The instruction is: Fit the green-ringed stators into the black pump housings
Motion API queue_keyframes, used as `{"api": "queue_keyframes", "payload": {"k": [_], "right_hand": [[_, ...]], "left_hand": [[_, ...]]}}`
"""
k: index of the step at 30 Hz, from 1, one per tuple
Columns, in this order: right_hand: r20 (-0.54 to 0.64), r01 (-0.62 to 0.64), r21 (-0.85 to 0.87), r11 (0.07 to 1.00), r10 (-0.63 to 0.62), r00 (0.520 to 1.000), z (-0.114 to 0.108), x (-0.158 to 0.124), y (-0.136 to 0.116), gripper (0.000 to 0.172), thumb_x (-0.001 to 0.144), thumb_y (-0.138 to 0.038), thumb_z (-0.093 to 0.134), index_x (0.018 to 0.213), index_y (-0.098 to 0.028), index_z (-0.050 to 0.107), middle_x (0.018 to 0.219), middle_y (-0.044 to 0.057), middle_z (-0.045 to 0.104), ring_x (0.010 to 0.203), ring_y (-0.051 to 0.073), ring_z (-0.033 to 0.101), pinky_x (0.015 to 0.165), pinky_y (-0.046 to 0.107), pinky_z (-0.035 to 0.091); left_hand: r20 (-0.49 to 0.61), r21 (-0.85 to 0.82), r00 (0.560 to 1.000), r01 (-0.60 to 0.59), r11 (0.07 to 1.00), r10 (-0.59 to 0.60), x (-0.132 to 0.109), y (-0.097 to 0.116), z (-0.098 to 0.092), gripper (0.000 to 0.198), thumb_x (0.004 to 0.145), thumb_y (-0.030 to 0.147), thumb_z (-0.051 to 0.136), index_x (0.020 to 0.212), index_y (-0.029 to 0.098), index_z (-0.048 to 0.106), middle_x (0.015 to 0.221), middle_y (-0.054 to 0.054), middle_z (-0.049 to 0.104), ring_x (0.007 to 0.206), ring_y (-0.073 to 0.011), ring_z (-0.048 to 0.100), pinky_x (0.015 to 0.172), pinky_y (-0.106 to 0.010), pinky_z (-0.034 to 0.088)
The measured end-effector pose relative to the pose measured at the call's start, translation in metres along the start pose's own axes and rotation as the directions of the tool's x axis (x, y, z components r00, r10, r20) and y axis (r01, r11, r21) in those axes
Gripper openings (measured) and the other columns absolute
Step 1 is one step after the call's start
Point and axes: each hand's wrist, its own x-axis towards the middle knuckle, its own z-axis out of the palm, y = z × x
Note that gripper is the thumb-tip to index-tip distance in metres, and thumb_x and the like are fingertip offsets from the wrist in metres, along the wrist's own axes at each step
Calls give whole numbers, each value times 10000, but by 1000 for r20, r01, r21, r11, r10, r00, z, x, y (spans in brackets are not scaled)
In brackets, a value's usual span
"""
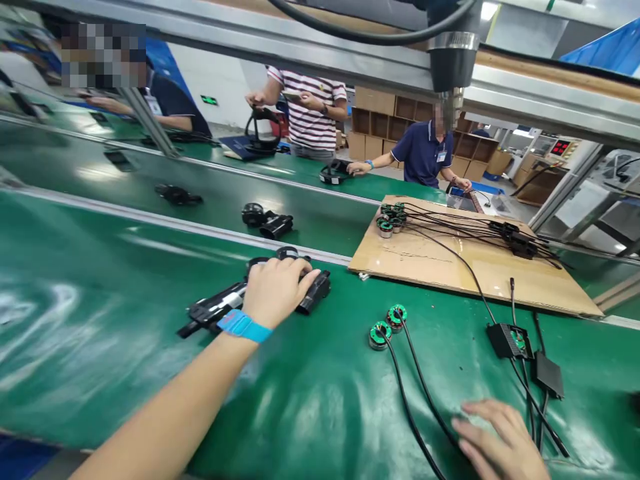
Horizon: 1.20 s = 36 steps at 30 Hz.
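Note:
My left hand (277, 288), with a blue wristband, reaches forward and closes over a black headset part (220, 308) that lies on the green belt. My right hand (500, 440) rests at the lower right with fingers spread flat on the belt, touching the black cables (415, 393). These cables run from two small round green speaker units (387, 327) toward two flat black circuit modules (510, 340).
A brown cardboard sheet (450, 263) ahead carries several more round units and a cable bundle. More black headset parts (267, 220) lie on the far belt. Three other people work on the far side. A metal rail (175, 223) divides the belts.

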Motion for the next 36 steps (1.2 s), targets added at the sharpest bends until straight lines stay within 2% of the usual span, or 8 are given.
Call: {"api": "queue_keyframes", "payload": {"k": [5,9,13,16,20,23,31,36], "right_hand": [[131,-14,12,1000,12,991,45,119,15,548,887,-196,747,1408,-282,602,1407,95,635,1212,313,618,973,499,550],[232,10,97,995,-33,972,82,167,12,804,739,-328,917,1456,-242,563,1474,137,575,1322,378,534,1052,558,490],[224,-22,142,990,-11,975,98,169,10,568,844,-446,826,1349,-256,648,1418,129,611,1319,353,540,1052,539,487],[213,-52,169,984,15,977,102,162,9,530,868,-477,792,1323,-241,657,1411,139,602,1327,353,528,1059,547,477],[190,-47,216,975,6,982,104,157,9,565,900,-460,758,1404,-256,600,1452,145,566,1350,355,504,1073,554,460],[191,-50,227,973,6,982,106,157,8,521,935,-455,716,1409,-276,593,1462,134,562,1357,351,500,1074,553,455],[110,-140,266,954,114,987,93,151,2,472,889,-645,692,1172,-267,700,1361,128,622,1320,369,526,1061,567,425],[-47,-143,270,952,161,986,45,145,-19,520,852,-732,669,1112,-283,696,1325,111,612,1300,369,515,1032,564,426]], "left_hand": [[31,122,995,93,988,-98,-6,-14,12,732,890,793,451,879,120,738,1039,-243,692,1094,-449,539,881,-511,378],[119,79,992,21,997,-30,-13,-5,22,591,883,653,610,1029,95,741,1114,-252,693,1116,-441,555,905,-502,392],[261,-92,957,-105,990,126,-29,-6,19,545,850,539,723,1279,206,666,1194,-128,722,1130,-346,620,956,-445,431],[322,-258,908,-189,948,269,-49,-12,18,569,789,440,796,1318,309,633,1292,-48,696,1236,-309,598,1040,-412,415],[243,-440,889,-256,860,389,-77,-20,23,651,751,153,675,1376,304,574,1359,-55,652,1339,-320,527,1105,-443,384],[191,-513,889,-271,814,416,-97,-23,26,633,772,92,553,1373,290,565,1340,-52,660,1270,-276,580,1071,-400,437],[-76,-628,986,-164,761,149,-146,1,9,462,744,411,771,1167,251,677,994,-53,626,895,-231,625,802,-347,555],[-149,-651,989,-100,753,3,-158,51,3,547,577,569,902,876,227,598,1005,-101,605,1178,-398,599,869,-492,573]]}}
